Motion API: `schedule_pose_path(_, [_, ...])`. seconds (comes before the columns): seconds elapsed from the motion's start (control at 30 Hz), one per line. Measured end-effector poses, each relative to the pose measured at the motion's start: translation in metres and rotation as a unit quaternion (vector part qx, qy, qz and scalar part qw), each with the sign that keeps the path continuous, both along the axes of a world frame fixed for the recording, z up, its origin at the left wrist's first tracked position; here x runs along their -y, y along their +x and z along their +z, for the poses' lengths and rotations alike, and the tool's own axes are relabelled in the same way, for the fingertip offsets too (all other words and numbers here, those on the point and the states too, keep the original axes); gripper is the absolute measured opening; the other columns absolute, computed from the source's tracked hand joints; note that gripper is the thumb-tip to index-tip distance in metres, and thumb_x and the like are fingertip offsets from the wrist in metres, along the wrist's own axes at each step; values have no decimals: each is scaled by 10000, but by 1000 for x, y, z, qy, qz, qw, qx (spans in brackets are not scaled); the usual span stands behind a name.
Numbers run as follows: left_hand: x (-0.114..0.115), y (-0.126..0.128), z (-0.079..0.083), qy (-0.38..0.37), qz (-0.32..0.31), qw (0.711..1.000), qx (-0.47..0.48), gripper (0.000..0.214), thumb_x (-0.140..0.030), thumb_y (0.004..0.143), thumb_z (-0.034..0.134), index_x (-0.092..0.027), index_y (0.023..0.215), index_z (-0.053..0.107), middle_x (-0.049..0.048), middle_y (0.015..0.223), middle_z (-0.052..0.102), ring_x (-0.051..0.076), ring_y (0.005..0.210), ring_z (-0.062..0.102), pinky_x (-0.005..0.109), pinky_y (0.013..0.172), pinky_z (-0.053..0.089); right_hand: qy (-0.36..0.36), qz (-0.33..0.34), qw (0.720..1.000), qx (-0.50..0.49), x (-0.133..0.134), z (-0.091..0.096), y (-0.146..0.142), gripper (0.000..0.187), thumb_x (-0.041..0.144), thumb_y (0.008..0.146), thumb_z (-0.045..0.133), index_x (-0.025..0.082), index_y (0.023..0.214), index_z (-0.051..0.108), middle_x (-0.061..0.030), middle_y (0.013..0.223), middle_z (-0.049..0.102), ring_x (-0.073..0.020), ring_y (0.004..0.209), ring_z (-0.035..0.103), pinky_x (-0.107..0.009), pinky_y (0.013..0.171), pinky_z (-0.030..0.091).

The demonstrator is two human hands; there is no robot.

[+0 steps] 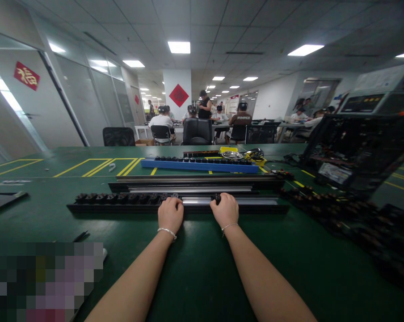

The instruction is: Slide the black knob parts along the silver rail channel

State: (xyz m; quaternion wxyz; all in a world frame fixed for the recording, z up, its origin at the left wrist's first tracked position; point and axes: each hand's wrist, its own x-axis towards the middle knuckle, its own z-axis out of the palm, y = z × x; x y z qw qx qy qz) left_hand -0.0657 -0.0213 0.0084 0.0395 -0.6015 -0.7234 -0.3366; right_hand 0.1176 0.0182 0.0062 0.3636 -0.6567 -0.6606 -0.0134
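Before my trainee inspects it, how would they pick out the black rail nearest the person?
On the green table, find the left hand and right hand. The long black rail lies at both. Unlike the black rails just behind it, it carries a row of small black parts along its left stretch.

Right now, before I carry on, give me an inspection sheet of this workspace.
Surface: green tabletop with yellow line markings.
Job's things: nearest black rail; row of black parts along its left portion, bare metal strip between the hands.
Clutter: blue rail bearing black parts, yellow tray, dark heap of parts at right.
Hands: left hand at the row's right end; right hand grips a small black part.
Cables: dark, cable-like tangle beside the yellow tray.
Surroundings: seated people, standing person, chairs.
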Motion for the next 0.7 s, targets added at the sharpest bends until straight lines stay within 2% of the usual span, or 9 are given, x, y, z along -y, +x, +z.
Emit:
schedule_pose_path(0.37, [0,0,0,3,-1,1000,-6,208,-214,804,441,-226,782,648,37,893,654,206,864,557,338,797,419,-11,-26,1000,5,0,2,8,249,285,755,481,136,887,629,-118,940,637,-226,962,530,-323,873,345])
schedule_pose_path(0.7, [0,-1,-2,5,-3,1000,-4,205,-223,812,440,-232,782,643,30,892,651,206,870,559,333,807,417,-5,12,999,32,-2,-1,26,266,324,780,489,166,927,644,-92,1022,640,-212,998,524,-313,877,349])
